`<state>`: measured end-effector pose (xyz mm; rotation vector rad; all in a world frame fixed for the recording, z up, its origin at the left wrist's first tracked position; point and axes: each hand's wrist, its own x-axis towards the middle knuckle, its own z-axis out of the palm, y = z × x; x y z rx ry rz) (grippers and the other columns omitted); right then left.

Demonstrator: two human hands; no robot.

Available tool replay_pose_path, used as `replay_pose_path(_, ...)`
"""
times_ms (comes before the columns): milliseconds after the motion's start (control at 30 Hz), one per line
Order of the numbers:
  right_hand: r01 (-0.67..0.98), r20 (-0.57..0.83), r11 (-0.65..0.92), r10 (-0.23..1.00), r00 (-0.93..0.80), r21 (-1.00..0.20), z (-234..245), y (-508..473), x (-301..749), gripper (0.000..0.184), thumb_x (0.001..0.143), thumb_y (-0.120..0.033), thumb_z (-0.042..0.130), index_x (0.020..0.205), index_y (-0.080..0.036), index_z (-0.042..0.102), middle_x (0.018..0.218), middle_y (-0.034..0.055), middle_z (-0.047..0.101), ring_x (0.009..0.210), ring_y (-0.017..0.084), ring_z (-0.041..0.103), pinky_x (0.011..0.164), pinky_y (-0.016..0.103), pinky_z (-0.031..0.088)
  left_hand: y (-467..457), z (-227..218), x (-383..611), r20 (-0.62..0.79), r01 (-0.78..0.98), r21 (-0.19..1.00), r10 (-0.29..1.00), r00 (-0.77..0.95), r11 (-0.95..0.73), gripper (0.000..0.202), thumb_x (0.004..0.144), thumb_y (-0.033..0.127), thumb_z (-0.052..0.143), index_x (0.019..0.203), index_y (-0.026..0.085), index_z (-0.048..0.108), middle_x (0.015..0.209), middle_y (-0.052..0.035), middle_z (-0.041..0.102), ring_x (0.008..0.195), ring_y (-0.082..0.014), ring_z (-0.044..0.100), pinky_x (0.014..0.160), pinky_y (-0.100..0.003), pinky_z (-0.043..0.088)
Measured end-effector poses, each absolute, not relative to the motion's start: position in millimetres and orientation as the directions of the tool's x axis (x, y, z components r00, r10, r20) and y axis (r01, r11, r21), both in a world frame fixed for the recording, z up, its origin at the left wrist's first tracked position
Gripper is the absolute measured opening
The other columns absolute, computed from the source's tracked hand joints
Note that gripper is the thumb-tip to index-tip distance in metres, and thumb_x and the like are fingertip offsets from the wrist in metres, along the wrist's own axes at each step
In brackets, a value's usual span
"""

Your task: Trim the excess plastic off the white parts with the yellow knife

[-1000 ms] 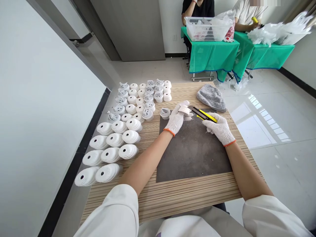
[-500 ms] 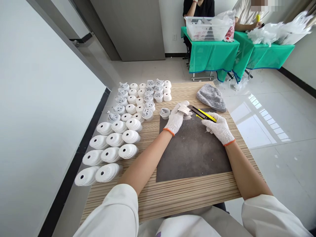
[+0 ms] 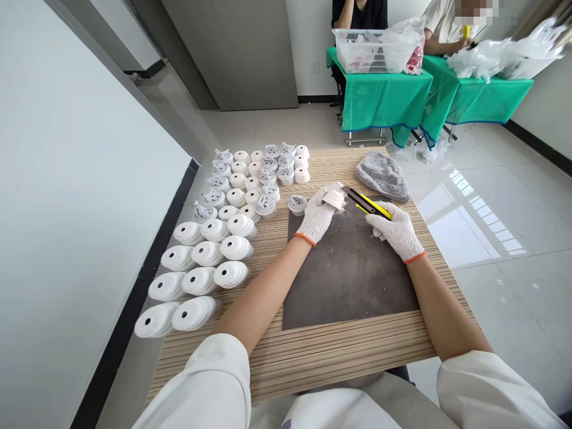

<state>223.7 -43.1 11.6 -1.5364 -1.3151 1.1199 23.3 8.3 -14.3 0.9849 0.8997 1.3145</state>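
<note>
In a white knit glove, my left hand is closed around a small white ribbed plastic part above the dark mat. My right hand, gloved too, grips a yellow and black utility knife, whose front end points at the part from close by; whether it touches I cannot tell. White specks lie on the dark mat below both hands. Left of my left hand stands one round white piece with a grey top, at the mat's upper left corner.
Rows of white stacked plastic cups and round grey-topped pieces cover the table's left side. A grey cloth lies at the far right. Beyond, two people sit behind green-covered tables with a white basket.
My left hand has turned the white part slightly, so more of its ribbed side shows. The knife has tilted a little in my right hand; both hands stay nearly in place.
</note>
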Motion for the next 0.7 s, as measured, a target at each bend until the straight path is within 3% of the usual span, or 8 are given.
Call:
replay_pose_path(167,0.272,-0.122,-0.126,0.992,0.031,-0.954,9.1,-42.9,223.7,0.056,0.073,-0.04,0.08,0.122,-0.017,0.069,0.059,-0.0044,0.06,0.046,0.009,0.053,0.04,0.018,0.042,5.5,-9.3,22.3,-0.034,-0.402,0.914,0.997,0.075,0.061,0.051,0.08,0.036,0.078,0.129,0.023,0.07,0.108,-0.0054,0.076,0.092,-0.0167,0.072,0.079,-0.027,0.061)
replay_pose_path(300,0.262,-0.115,-0.12,0.993,0.035,-0.958,8.5,-42.7,223.7,0.056,0.072,-0.04,0.082,0.122,-0.017,0.069,0.06,-0.0044,0.06,0.047,0.01,0.053,0.041,0.019,0.042,2.0,-3.5,20.8,-0.088,-0.389,0.915,0.993,0.079,0.111,0.053,0.08,0.038,0.078,0.13,0.023,0.069,0.106,-0.0054,0.075,0.092,-0.017,0.073,0.074,-0.024,0.061)
replay_pose_path(567,0.245,-0.119,-0.124,0.992,0.037,-0.962,9.9,-42.2,224.2,0.051,0.069,-0.037,0.083,0.114,-0.017,0.07,0.057,-0.0051,0.059,0.046,0.009,0.052,0.04,0.018,0.041,3.0,-3.7,22.6,-0.053,-0.355,0.932,0.997,0.061,0.071,0.05,0.072,0.033,0.084,0.12,0.022,0.073,0.106,-0.005,0.075,0.09,-0.0162,0.071,0.069,-0.023,0.058)
replay_pose_path(700,0.23,-0.123,-0.135,0.99,0.067,-0.964,8.4,-41.4,224.5,0.052,0.071,-0.038,0.081,0.117,-0.017,0.069,0.055,-0.0051,0.059,0.046,0.01,0.052,0.04,0.018,0.04,6.0,-9.9,22.4,-0.023,-0.381,0.924,0.998,0.065,0.046,0.057,0.068,0.034,0.088,0.122,0.021,0.075,0.103,-0.0045,0.077,0.09,-0.0158,0.069,0.077,-0.025,0.057)
